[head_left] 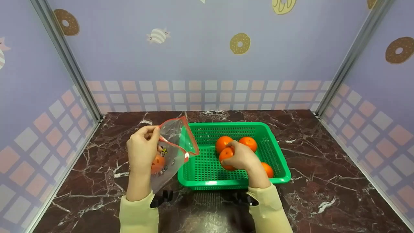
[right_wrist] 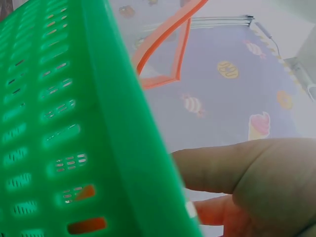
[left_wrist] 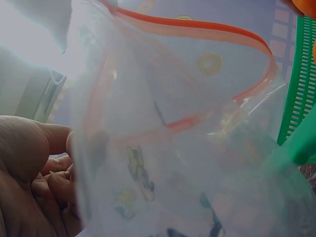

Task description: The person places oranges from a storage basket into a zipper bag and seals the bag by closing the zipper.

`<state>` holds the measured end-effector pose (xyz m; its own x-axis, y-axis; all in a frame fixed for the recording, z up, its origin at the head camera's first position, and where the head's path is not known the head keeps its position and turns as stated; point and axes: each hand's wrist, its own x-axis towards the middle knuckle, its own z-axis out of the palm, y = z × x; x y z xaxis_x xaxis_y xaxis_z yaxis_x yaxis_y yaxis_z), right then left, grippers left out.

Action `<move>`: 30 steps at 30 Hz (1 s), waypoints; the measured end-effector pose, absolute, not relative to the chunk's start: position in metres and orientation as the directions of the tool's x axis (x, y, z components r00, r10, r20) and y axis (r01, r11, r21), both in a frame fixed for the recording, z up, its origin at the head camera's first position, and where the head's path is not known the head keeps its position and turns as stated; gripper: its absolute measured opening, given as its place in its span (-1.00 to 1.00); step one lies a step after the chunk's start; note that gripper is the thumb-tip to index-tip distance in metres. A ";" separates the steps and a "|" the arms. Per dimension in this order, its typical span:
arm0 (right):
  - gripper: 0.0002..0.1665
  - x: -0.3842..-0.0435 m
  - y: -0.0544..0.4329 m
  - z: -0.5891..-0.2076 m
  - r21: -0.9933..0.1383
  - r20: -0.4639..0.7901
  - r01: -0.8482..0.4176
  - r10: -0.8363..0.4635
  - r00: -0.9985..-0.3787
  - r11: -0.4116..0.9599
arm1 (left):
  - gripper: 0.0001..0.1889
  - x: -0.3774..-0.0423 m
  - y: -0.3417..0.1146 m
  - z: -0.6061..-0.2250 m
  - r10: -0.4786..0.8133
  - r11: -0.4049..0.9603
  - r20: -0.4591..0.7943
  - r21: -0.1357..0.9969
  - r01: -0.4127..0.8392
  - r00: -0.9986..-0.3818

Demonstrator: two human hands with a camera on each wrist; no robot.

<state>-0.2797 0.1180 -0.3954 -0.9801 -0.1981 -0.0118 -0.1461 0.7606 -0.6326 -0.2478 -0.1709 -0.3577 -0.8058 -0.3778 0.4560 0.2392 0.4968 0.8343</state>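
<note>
My left hand (head_left: 142, 147) pinches the red-edged rim of a clear zip bag (head_left: 171, 155), whose mouth gapes toward the right. Inside the bag, low and partly behind the hand, an orange fruit (head_left: 157, 162) shows through the plastic. Over the green basket (head_left: 200, 183), my right hand (head_left: 244, 157) grips an orange (head_left: 227, 158) with thumb and fingers. Other oranges lie in the basket: one (head_left: 223, 142) behind the held one, one (head_left: 248, 144) just beyond the hand, and one (head_left: 267, 170) by the right wrist. In the left wrist view the printed bag (left_wrist: 163, 163) fills most of the picture.
The basket stands on a dark red marbled tabletop (head_left: 320, 181), close to the bag's right side. Patterned panels (head_left: 207, 64) close off the back and both sides, joined by metal corner posts (head_left: 349, 55).
</note>
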 end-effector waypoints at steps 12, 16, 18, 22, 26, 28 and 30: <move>-0.26 -0.288 0.120 -0.392 -0.747 -0.011 -0.092 -0.150 -0.989 0.659 | -0.82 -0.247 -0.171 -0.357 -0.372 0.492 0.454 0.836 0.242 -0.810; -0.28 -0.289 0.119 -0.392 -0.776 -0.001 -0.082 -0.131 -0.991 0.625 | -0.81 -0.247 -0.170 -0.357 -0.369 0.491 0.452 0.837 0.242 -0.812; -0.28 -0.290 0.119 -0.392 -0.795 0.011 -0.084 -0.125 -0.992 0.601 | -0.81 -0.247 -0.171 -0.357 -0.368 0.489 0.451 0.838 0.244 -0.813; -0.26 -0.289 0.119 -0.392 -0.833 0.049 -0.105 -0.117 -0.992 0.544 | -0.81 -0.248 -0.171 -0.358 -0.368 0.485 0.451 0.839 0.246 -0.813; -0.27 -0.288 0.117 -0.391 -0.872 0.102 -0.140 -0.107 -0.989 0.469 | -0.81 -0.247 -0.170 -0.358 -0.367 0.486 0.439 0.842 0.233 -0.820; -0.27 -0.287 0.116 -0.390 -0.888 0.131 -0.163 -0.103 -0.986 0.430 | -0.81 -0.247 -0.171 -0.357 -0.366 0.490 0.433 0.842 0.225 -0.824; -0.27 -0.287 0.115 -0.389 -0.900 0.155 -0.181 -0.096 -0.983 0.396 | -0.81 -0.247 -0.170 -0.357 -0.366 0.494 0.430 0.841 0.219 -0.826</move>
